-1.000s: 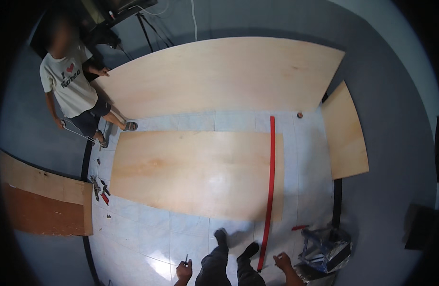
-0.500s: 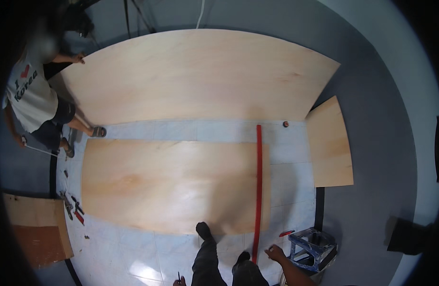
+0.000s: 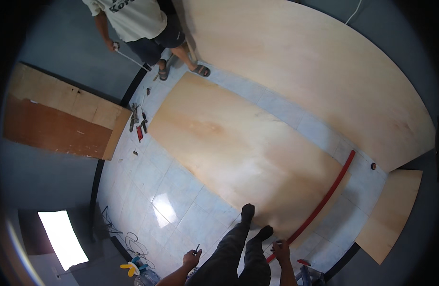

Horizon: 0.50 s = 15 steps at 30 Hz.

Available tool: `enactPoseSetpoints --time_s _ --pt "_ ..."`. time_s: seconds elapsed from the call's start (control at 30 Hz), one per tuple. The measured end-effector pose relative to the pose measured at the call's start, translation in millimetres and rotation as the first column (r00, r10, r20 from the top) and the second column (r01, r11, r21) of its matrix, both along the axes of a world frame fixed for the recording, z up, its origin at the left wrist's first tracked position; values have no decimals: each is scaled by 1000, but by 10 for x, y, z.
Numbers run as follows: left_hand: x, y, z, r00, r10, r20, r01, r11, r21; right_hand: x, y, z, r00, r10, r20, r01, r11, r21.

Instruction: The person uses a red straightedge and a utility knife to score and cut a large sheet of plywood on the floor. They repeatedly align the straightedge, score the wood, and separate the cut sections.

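My left hand (image 3: 192, 259) is closed around a thin dark pen (image 3: 196, 248), above the tiled floor to the left of my legs. To the right of my legs is my right hand (image 3: 280, 249), fingers curled; whether it holds something small is hard to make out. In the picture it overlaps the lower part of a long red straightedge (image 3: 323, 202), and I cannot tell if they touch. That bar lies across the right end of a plywood sheet (image 3: 219, 131) flat on the floor. My feet, in dark socks, are at the sheet's near edge.
Large plywood (image 3: 319, 62) leans on the far wall; a smaller piece (image 3: 393, 214) is at right. A person (image 3: 134, 21) stands far left holding a white cord. Pliers and tools (image 3: 139, 126) lie left. A tape roll (image 3: 373, 166), red cutter (image 3: 304, 262) and blue stool (image 3: 311, 276) are right.
My view has swung left, so the boards appear turned and the window and left board show more. Both my hands reach further into view. The other person's hand no longer shows on the leaning plywood.
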State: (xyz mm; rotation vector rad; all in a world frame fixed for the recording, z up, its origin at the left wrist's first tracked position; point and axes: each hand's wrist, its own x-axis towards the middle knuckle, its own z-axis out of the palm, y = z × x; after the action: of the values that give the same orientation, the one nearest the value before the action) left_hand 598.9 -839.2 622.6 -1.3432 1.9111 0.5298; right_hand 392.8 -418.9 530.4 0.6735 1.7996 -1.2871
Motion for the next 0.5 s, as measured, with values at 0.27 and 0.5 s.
enactPoseSetpoints --time_s 0.27,0.5 --pt "567 -51 -287 989 143 32 -145 987 69 1556 1879 -938 889 424 175 -454 760 465" --pt "774 -1195 -458 975 215 -58 -218 974 -62 1468 1851 -1092 873 485 -42 -374 724 579"
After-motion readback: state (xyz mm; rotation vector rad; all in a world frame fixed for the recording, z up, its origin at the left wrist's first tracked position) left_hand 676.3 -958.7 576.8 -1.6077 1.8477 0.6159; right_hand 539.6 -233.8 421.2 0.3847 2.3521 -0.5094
